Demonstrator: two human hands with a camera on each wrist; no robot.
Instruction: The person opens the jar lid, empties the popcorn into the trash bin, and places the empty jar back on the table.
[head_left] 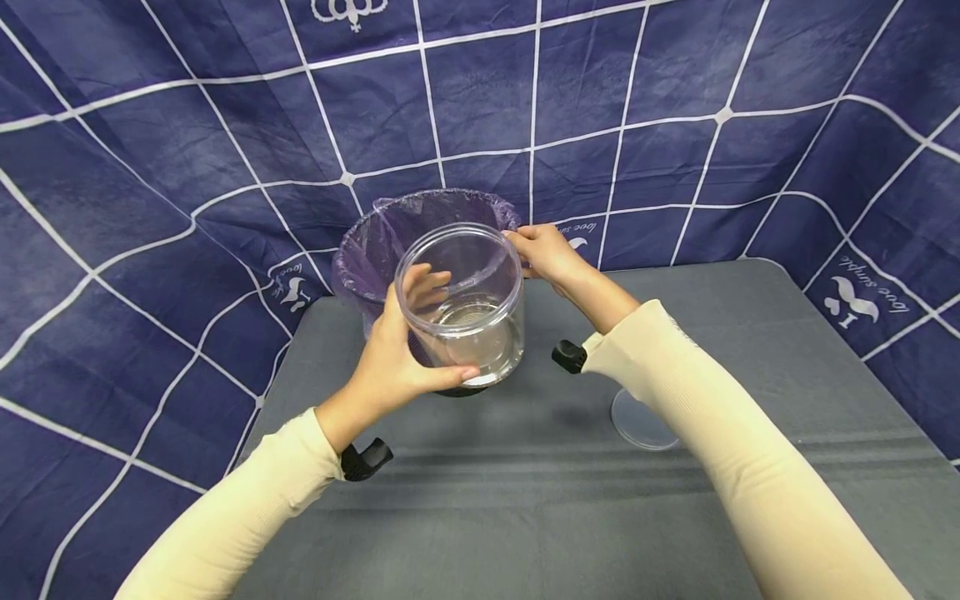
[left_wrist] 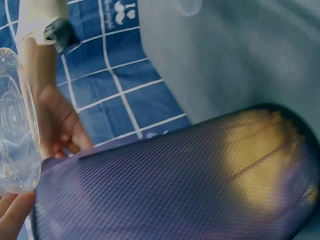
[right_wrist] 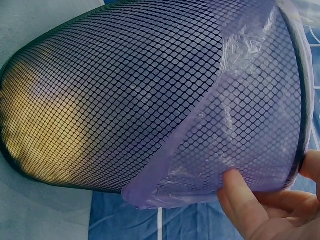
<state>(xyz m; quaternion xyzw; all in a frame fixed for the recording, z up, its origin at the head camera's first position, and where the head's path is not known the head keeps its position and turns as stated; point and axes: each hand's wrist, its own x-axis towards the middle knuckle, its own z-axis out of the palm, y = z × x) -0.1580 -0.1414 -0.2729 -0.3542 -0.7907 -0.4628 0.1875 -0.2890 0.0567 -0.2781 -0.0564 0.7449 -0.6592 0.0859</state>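
My left hand grips a clear plastic jar, thumb and fingers spread round its wall. The jar is tilted, its open mouth toward the head camera, and nothing bulky shows in it. In the left wrist view, crumbs dot the jar's base. Behind the jar stands a black mesh wastebasket lined with a purple plastic bag. At the basket's right rim my right hand pinches the rim and bag edge between thumb and fingers. Something yellow shows through the mesh near the bottom.
A round clear lid lies on the grey table, partly hidden by the right sleeve. Blue cloth with white grid lines hangs behind the table and along both sides.
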